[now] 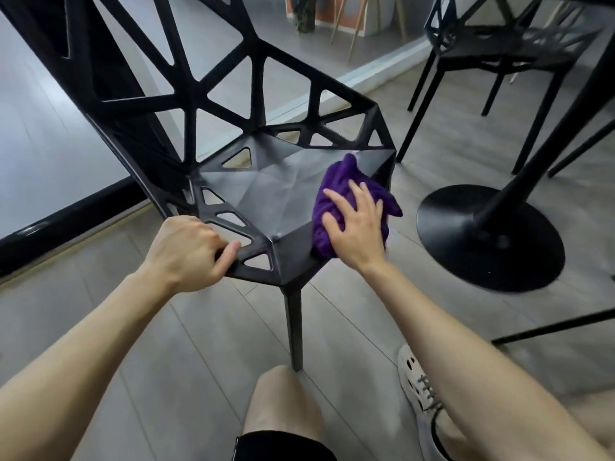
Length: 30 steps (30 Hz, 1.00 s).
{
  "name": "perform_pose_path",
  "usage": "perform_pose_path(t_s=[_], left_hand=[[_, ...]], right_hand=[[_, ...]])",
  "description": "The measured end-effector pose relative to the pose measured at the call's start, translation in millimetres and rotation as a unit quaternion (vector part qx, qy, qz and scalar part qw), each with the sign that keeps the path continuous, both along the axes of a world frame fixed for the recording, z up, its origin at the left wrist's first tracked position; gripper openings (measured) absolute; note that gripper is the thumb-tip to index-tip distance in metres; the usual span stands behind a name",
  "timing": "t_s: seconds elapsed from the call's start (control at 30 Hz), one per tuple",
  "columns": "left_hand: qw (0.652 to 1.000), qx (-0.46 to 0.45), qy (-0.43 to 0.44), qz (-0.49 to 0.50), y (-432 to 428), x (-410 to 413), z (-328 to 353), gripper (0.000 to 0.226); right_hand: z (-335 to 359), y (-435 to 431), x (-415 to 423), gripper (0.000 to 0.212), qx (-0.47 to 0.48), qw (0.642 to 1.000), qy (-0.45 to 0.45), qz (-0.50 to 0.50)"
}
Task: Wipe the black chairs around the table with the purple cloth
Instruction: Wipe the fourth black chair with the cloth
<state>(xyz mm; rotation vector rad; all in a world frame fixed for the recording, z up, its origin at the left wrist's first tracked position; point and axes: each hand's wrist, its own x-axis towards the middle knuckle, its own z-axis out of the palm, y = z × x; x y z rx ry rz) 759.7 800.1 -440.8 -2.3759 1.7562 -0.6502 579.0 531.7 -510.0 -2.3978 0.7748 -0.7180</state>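
While left grip (186,251) clasps black chair (266,191) rim, right grip (356,224), released flat, presses purple cloth (339,176) on seat: advise overlapping strokes, even pressure.

The floor (173,361) is grey, wood-look planking. A black round base (492,241) carrying a slanted table post lies flat on it. Left of the base the near chair (266,194) stands on the planks, with one front leg in plain view. Beyond the base a second chair (499,44) stands on thin black legs. Nearer than the base, a pale shoe (417,385) rests on the floor. Far beyond the base, to the left, light wooden sticks (357,31) stand by the wall.
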Motion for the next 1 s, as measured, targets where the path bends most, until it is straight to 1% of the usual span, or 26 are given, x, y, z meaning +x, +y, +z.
perform_pose_path(t_s=[0.07, 0.13, 0.2, 0.3, 0.33, 0.37, 0.43, 0.5, 0.63, 0.7, 0.73, 0.77, 0.8, 0.87, 0.9, 0.93, 1.0], left_hand=[[1.000, -0.002, -0.001, -0.004, 0, -1, 1, 0.059], [1.000, -0.002, -0.004, -0.005, -1, -2, 1, 0.059], [1.000, -0.008, -0.005, -0.004, -1, -2, 0, 0.059], [1.000, -0.006, -0.004, 0.005, 0, -2, -1, 0.061], [1.000, -0.001, -0.006, 0.010, -1, -1, 0, 0.061], [1.000, 0.004, -0.005, 0.016, -1, -2, 0, 0.062], [1.000, 0.011, -0.003, 0.027, -1, -4, 0, 0.063], [0.999, 0.008, -0.002, 0.032, -4, -11, 0, 0.064], [0.999, 0.006, 0.002, 0.037, -26, -39, 7, 0.062], [0.999, 0.010, -0.001, 0.048, -43, -54, 8, 0.062], [0.998, 0.012, 0.001, 0.055, -51, -61, 7, 0.063], [0.998, 0.014, 0.005, 0.059, -59, -67, 6, 0.063], [0.998, 0.014, 0.011, 0.061, -66, -72, 6, 0.063], [0.998, 0.011, 0.014, 0.062, -75, -80, 5, 0.063], [0.998, 0.007, 0.010, 0.065, -77, -82, 5, 0.063], [0.998, 0.006, 0.010, 0.066, -79, -82, 7, 0.063], [0.998, 0.008, 0.015, 0.061, -79, -84, 8, 0.063]], right_hand=[[-5, 40, -19, 0.054, -0.059, 0.993, -0.011, 0.102], [-9, 66, -27, 0.053, -0.092, 0.981, -0.017, 0.168], [-10, 66, -25, 0.050, -0.112, 0.973, -0.027, 0.200], [-12, 28, -13, 0.046, -0.125, 0.966, -0.043, 0.222], [-12, 7, -7, 0.046, -0.109, 0.973, -0.041, 0.200], [-11, -15, 0, 0.048, -0.082, 0.983, -0.033, 0.158], [-4, -54, 15, 0.054, -0.005, 0.999, 0.004, 0.043], [3, -83, 29, 0.058, 0.072, 0.995, 0.052, -0.043], [21, -124, 54, 0.060, 0.143, 0.980, 0.109, -0.088], [33, -149, 66, 0.064, 0.164, 0.971, 0.141, -0.106], [38, -160, 71, 0.067, 0.157, 0.967, 0.167, -0.110], [42, -166, 75, 0.070, 0.131, 0.965, 0.203, -0.104], [45, -168, 80, 0.071, 0.081, 0.963, 0.244, -0.084], [48, -151, 95, 0.073, -0.045, 0.949, 0.312, -0.004], [50, -133, 105, 0.073, -0.091, 0.937, 0.334, 0.046], [50, -111, 116, 0.074, -0.115, 0.926, 0.346, 0.097], [47, -61, 129, 0.075, -0.114, 0.908, 0.354, 0.191]])
